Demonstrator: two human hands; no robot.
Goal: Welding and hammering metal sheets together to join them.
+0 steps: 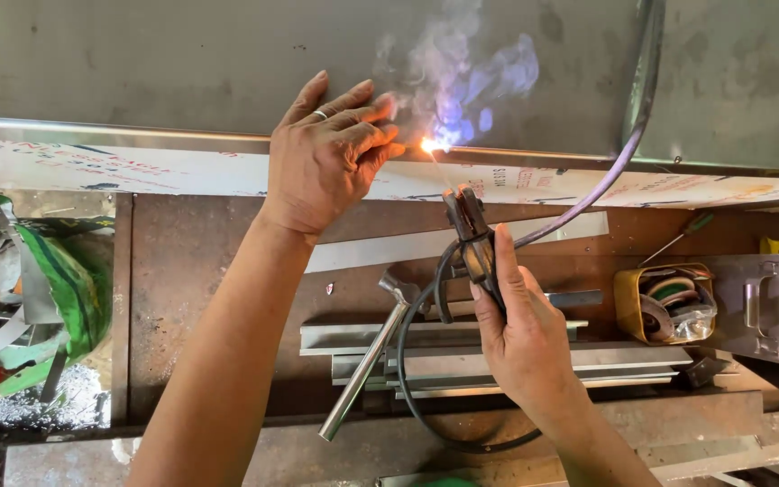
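As sparks fly, right hand (520, 338) grips clamp-shaped holder (471, 236).

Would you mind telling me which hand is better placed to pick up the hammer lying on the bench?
Probably the left hand: it only rests on the steel sheet. The right hand, though nearer the hammer, grips the electrode holder at the spark.

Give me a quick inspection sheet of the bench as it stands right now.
Surface: rusty steel bench, worn.
Job's things: electrode holder with rod sparking at the metal sheet's edge; smoke above.
Clutter: chipping hammer, steel strips, yellow tin of discs, screwdriver.
Grips: left hand pressed flat on the sheet beside the arc; right hand gripping the holder.
Cables: welding cable looping under the right hand.
Surroundings: green sacks and scrap at left.
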